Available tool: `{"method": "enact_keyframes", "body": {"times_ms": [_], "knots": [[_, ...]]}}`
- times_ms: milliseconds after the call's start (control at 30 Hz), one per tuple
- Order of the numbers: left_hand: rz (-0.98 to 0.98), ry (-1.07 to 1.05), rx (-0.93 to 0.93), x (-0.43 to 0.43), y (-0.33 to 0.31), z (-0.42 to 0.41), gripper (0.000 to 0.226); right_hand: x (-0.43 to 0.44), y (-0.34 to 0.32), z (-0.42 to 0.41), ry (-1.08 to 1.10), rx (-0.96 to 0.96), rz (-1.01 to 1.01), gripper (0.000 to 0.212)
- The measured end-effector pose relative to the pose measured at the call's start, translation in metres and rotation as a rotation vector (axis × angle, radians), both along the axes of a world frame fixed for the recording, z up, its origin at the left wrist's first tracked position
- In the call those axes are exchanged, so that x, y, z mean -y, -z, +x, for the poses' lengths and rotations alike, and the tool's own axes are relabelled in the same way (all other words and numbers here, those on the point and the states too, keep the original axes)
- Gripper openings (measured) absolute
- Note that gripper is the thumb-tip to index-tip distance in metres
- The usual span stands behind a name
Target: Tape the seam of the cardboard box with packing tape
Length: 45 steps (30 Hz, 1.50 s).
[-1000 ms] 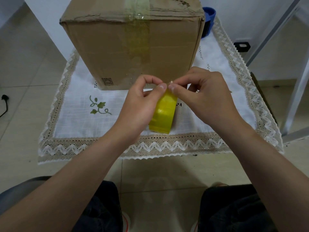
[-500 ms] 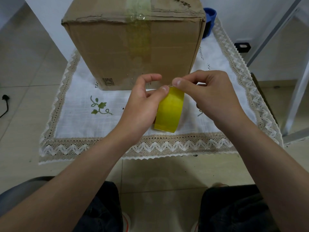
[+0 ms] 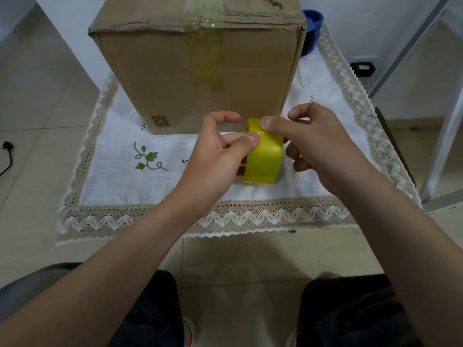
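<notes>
A tall brown cardboard box (image 3: 162,71) stands on a white lace-edged cloth (image 3: 120,176). A strip of old yellowish tape (image 3: 208,53) runs down the box's front face and over its top seam. In front of the box I hold a yellow roll of packing tape (image 3: 264,159) upright, just above the cloth. My left hand (image 3: 220,156) grips the roll from the left, thumb pressed on its upper rim. My right hand (image 3: 315,144) holds it from the right, thumb tip on the top of the roll where a thin clear edge of tape shows.
A blue object (image 3: 312,28) sticks out behind the box's right side. A small black item (image 3: 363,68) lies on the floor at the right, next to a metal frame (image 3: 446,136). A black cord (image 3: 7,156) lies on the tiles at far left. My knees are below.
The roll has shifted a little to the right and turned in my hands. My right thumb has slid onto the roll's top; my left thumb now presses the rim.
</notes>
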<state>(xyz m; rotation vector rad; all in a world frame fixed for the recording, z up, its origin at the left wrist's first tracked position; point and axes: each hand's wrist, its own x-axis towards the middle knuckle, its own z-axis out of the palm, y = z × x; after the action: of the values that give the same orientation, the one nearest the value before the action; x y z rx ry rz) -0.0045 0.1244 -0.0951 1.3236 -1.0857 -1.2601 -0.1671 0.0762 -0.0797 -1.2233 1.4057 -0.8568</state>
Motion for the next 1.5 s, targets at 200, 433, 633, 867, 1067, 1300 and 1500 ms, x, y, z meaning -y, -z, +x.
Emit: {"method": "enact_keyframes", "body": {"times_ms": [200,433,633,867,1067,1300,1500], "knots": [[0.062,-0.048,-0.006,0.006,-0.001,-0.006,0.02,-0.004,0.001,0.002,-0.05,0.306,0.094,0.042],[-0.025,0.005,0.048,0.012,0.002,-0.015,0.028,-0.002,0.003,-0.008,-0.04,0.315,0.054,0.037],[-0.039,0.127,0.195,0.022,-0.006,-0.012,0.01,0.003,0.0,-0.02,0.04,0.146,-0.075,0.031],[-0.024,0.015,0.455,0.033,-0.003,0.014,0.015,0.024,-0.008,-0.046,0.101,-0.082,-0.266,0.029],[-0.022,-0.096,0.7,0.035,0.003,0.03,0.012,0.037,0.001,-0.05,0.093,-0.45,-0.508,0.027],[-0.008,-0.023,0.892,0.034,0.013,0.027,0.014,0.044,0.029,-0.05,0.042,-0.968,-0.616,0.019],[0.025,0.081,1.017,0.035,0.024,0.019,0.052,0.047,0.031,-0.042,-0.007,-1.035,-0.59,0.02]]}}
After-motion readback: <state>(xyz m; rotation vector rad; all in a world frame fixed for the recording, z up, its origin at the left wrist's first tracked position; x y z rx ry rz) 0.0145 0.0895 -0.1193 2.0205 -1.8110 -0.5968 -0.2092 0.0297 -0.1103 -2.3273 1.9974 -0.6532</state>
